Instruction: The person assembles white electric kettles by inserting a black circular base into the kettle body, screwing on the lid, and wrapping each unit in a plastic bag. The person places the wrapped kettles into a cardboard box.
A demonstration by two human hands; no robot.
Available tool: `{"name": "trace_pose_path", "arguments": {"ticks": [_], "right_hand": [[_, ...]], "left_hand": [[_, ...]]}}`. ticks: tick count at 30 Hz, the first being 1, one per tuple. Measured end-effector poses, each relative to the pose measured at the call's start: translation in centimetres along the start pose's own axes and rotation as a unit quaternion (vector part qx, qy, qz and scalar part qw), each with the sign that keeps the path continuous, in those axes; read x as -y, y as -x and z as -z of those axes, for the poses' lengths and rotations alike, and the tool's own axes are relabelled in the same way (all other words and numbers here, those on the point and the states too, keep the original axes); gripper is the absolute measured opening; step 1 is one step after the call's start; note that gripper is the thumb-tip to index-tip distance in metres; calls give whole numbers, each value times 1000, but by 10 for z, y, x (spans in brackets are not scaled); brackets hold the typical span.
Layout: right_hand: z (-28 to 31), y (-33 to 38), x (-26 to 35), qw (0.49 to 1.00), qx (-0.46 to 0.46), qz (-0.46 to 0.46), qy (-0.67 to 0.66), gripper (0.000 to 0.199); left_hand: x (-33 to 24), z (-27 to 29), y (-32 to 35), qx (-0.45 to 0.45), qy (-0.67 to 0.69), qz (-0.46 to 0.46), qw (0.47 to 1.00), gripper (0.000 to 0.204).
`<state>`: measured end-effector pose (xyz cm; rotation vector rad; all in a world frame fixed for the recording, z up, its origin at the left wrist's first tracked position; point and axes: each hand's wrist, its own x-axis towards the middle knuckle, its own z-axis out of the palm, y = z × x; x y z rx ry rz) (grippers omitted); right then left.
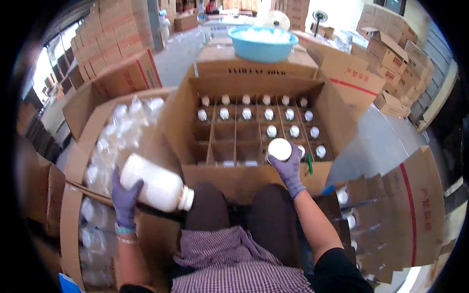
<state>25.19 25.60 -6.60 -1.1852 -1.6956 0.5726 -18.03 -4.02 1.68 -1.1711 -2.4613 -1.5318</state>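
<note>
My left hand [126, 195], in a purple glove, grips a large white plastic bottle [152, 181]. The bottle lies tilted, its neck end toward my knees; whether it is capped I cannot tell. My right hand [289, 171], gloved the same way, is closed on a round white object [280, 149] over the near right part of a divided cardboard box [254, 183]. What that object is beneath its round face is hidden. White-topped bottles [268, 114] stand in the box's far rows and right side. Several compartments [224, 132] at the near left hold no upright bottle top.
Left stands an open carton of clear plastic-looking bottles [129, 124]. A light-blue basin [263, 45] of white pieces sits beyond the box. At the right, another open carton [415, 210] holds white-capped bottles. A thin green object [309, 164] rests on the box's near edge.
</note>
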Motion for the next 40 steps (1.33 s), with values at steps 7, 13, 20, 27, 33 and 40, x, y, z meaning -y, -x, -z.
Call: {"name": "trace_pose_path", "arguments": {"ticks": [7,13,20,27,33,40], "right_hand": [[-39,-32,-49,960,36,-44,276,86],[-45,70,82,746,416,-194,-482,68],[35,67,145,860,301,-39,-410,59],[91,92,183,918,179,320,-148,81],[106,103,128,790,400,-310,-347,64],[157,112,89,949,135,284,12,55]], "left_hand": [[5,15,15,22,128,35,991,46],[-85,6,67,-98,183,-82,975,53],[-133,-39,99,-32,77,-171,982,77],[-132,-69,108,150,484,161,847,80],[-131,-87,132,72,237,-41,968,65],[-164,-131,68,247,197,-121,941,46]]}}
